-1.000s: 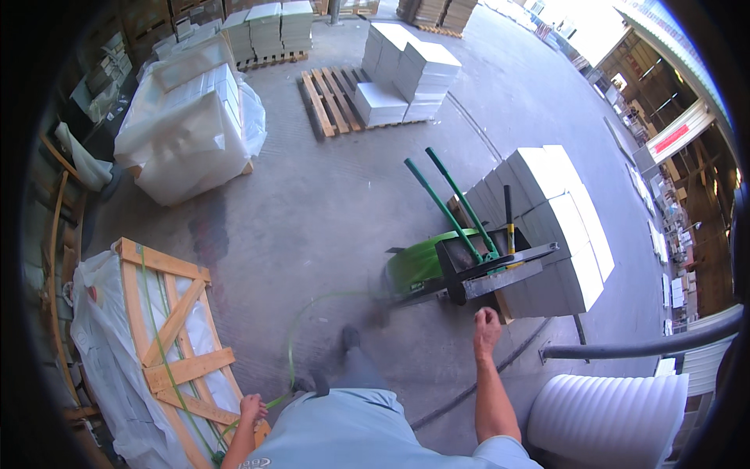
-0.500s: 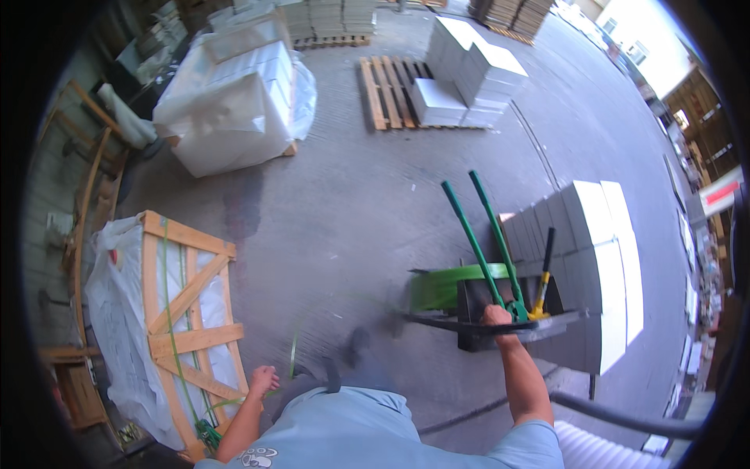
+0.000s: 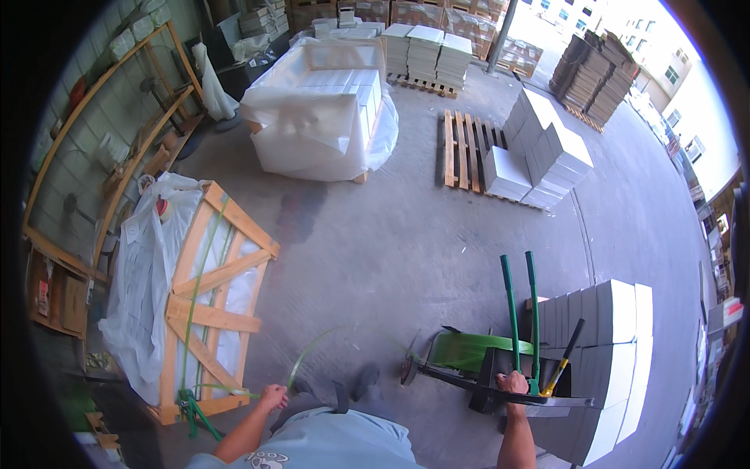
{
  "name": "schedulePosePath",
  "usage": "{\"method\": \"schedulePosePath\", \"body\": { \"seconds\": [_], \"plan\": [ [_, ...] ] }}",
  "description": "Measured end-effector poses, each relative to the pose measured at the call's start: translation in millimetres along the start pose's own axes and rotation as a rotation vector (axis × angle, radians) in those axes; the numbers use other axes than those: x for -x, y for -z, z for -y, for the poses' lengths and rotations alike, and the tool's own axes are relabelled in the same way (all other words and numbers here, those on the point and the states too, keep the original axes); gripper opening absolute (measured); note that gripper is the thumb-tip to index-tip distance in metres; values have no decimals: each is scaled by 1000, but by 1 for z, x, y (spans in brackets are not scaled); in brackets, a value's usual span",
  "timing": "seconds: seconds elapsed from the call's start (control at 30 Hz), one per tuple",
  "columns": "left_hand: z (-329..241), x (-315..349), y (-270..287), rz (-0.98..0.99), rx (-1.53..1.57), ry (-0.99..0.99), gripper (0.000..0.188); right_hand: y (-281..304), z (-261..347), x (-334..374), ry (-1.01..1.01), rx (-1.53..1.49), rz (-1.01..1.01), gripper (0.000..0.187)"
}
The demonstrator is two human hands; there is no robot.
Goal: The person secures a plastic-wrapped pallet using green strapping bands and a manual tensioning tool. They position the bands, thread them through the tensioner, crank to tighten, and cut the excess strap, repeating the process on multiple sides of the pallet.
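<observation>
My left hand is closed on a thin green plastic strap, beside the lower end of a wooden crate wrapped in white film. A green strapping tool sits at the crate's lower corner, on a strap that runs along the slats. My right hand grips a black strapping cart, at the foot of a green long-handled tool; my fingers partly hide the exact hold. The cart carries a roll of green strap and a tool with a yellow and black handle.
White boxes stand stacked right of the cart. Ahead are a pallet with white boxes and a film-wrapped crate. Wooden frames lean on the left wall. Grey concrete floor lies between; stacked brown sheets stand far right.
The view has tilted up and shifted left. My left hand now grips the strap, which arcs in front of my feet. My right hand still holds the cart.
</observation>
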State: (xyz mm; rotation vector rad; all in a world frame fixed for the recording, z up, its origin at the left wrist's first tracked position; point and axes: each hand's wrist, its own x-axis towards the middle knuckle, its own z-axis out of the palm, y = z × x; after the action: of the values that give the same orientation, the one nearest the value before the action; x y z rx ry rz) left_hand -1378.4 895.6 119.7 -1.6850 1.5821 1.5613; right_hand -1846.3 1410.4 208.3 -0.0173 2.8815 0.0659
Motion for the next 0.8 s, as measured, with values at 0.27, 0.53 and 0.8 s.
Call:
{"method": "schedulePosePath", "body": {
  "seconds": [0.27,0.53,0.8],
  "plan": [
    [8,-25,26,74,20,-66,30,4,-1,33,12,-265,-109,33],
    [54,-46,83,-16,50,-89,29,0,16,35,-79,-576,-364,42],
    [136,-22,103,-31,62,58,29,-14,19,41,-180,-810,-633,38]
  ]
}}
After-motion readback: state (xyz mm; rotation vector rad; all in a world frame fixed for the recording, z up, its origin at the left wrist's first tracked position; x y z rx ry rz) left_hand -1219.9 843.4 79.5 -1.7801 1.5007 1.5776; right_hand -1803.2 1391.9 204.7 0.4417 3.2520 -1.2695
